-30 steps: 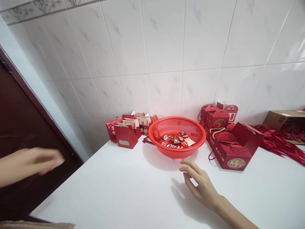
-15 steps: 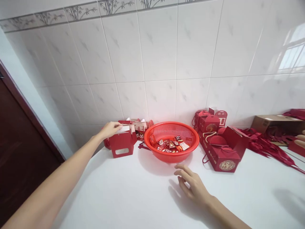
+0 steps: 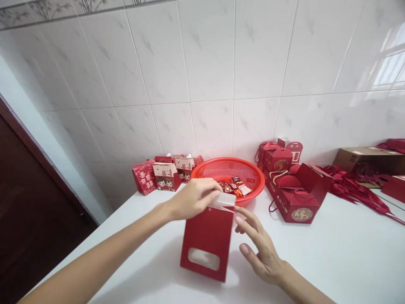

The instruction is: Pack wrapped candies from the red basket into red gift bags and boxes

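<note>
A red paper gift box (image 3: 207, 234) with an oval window near its bottom hangs slightly tilted in front of me. My left hand (image 3: 199, 196) pinches it by its white-lined top edge. Just right of the box is my right hand (image 3: 261, 245), its fingers spread and the thumb apart; the index fingertip comes close to the box's upper right edge, and I cannot tell whether it touches. Behind the box stands a red plastic basket (image 3: 229, 162) with several wrapped candies (image 3: 238, 188) in it; the box and my left hand hide part of it.
Several small decorated gift boxes (image 3: 166, 177) stand by the wall at left. More red boxes (image 3: 299, 202) with rope handles sit right of the basket. Further right lie dark red ribbons (image 3: 357, 194) and a brown cardboard box (image 3: 357, 158). All rest on a white table (image 3: 316, 261).
My left hand has brought the red gift box from the group at left to the middle, before the basket. My right hand has opened wider beside it.
</note>
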The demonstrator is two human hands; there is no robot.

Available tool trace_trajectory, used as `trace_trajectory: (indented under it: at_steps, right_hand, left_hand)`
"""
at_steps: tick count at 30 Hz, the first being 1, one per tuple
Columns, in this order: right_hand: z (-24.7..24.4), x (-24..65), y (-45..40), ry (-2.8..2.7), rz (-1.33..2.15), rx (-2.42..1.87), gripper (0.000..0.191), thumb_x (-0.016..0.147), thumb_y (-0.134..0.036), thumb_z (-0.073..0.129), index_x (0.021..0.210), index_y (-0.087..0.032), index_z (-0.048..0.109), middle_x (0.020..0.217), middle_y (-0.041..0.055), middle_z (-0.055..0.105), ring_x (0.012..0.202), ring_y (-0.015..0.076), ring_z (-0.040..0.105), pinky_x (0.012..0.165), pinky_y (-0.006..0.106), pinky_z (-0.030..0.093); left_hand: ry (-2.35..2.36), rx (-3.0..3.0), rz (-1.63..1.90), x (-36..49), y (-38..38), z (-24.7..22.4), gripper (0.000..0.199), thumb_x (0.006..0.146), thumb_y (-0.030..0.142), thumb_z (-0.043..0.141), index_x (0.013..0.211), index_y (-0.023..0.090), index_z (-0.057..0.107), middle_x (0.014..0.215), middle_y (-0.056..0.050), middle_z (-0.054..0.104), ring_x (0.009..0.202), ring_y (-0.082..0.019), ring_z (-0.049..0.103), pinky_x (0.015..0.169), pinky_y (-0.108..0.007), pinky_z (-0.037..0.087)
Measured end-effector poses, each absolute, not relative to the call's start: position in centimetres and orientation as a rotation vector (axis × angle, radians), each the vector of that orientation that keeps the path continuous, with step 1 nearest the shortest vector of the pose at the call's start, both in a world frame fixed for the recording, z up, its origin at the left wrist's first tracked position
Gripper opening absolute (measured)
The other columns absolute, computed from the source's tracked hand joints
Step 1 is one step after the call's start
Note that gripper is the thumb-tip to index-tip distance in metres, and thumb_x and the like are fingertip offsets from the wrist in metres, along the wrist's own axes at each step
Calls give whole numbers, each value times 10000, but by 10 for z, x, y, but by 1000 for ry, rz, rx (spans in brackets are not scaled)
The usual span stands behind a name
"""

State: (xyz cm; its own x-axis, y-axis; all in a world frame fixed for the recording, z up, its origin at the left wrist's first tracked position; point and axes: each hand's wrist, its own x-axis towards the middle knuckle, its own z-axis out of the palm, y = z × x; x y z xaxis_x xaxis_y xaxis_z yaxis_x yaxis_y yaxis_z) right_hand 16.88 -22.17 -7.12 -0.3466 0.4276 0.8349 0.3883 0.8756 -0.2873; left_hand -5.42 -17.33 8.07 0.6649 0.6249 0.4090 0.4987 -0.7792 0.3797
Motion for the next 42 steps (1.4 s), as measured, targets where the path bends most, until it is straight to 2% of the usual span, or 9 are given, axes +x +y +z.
trace_trajectory:
  at_steps: [3,6,11,15,23,29,33,38,42]
  right_hand:
    - [-70,177,-222,-1884,-133,-645,533,1035,-282,377,1557,-238,283,1411,122,485,1281,233,495,999,343,489]
    - [-63,187,-219,-1781,-170,-658,481,1017,-215,398,1498,-201,375,1299,111,573,1263,230,496,1030,353,441]
    - [-44,192,-221,-1640,-38,-604,232,961,-125,450,1147,-200,567,986,65,619,903,192,602,753,303,505]
    - [-37,189,-225,-1626,-9,-689,139,947,-113,481,957,-212,578,766,-2,562,636,130,531,575,244,438]
    - [-36,191,-222,-1552,121,-808,120,957,-195,507,1003,-229,613,814,7,654,580,121,548,523,229,440]
    - [-35,196,-213,-1437,368,-981,217,944,-377,533,1006,-214,663,913,48,710,716,179,627,621,271,501]
    - [-36,198,-208,-1382,451,-1032,259,926,-427,559,1018,-213,674,902,44,695,689,172,602,631,276,494]
    - [-36,197,-208,-1367,473,-1024,274,926,-439,552,1026,-212,668,877,38,685,675,167,590,597,260,484]
    - [-36,196,-209,-1384,426,-1007,272,932,-431,545,1031,-209,669,883,39,684,672,164,592,601,258,497]
  left_hand:
    - [692,2826,859,-22,-181,72,231,987,208,419,938,165,640,849,-46,696,788,-160,614,757,-277,451]
    - [597,2952,954,-1,-180,67,256,995,201,390,946,156,637,852,-63,690,800,-173,608,761,-304,432]
    - [536,2757,932,17,-177,60,225,963,208,446,921,158,661,852,-55,684,795,-168,597,786,-310,428]
    - [675,2174,722,22,-169,51,160,895,263,555,904,153,671,759,-14,621,711,-138,555,663,-252,433]
    - [703,1722,547,32,-153,44,264,767,375,715,890,144,679,660,35,527,550,-77,439,506,-197,346]
    - [741,1835,649,26,-121,49,260,812,384,669,886,138,712,860,-57,686,743,-147,606,636,-224,448]
    - [1227,2088,720,-7,-75,54,265,860,371,563,953,172,711,910,-58,721,767,-165,640,633,-226,464]
    - [1482,2134,345,-37,-36,37,224,568,378,798,578,189,679,574,-33,656,569,-187,585,545,-250,419]
    - [1473,2183,154,-26,-24,13,342,328,328,882,593,225,692,643,-31,704,603,-215,606,568,-265,439]
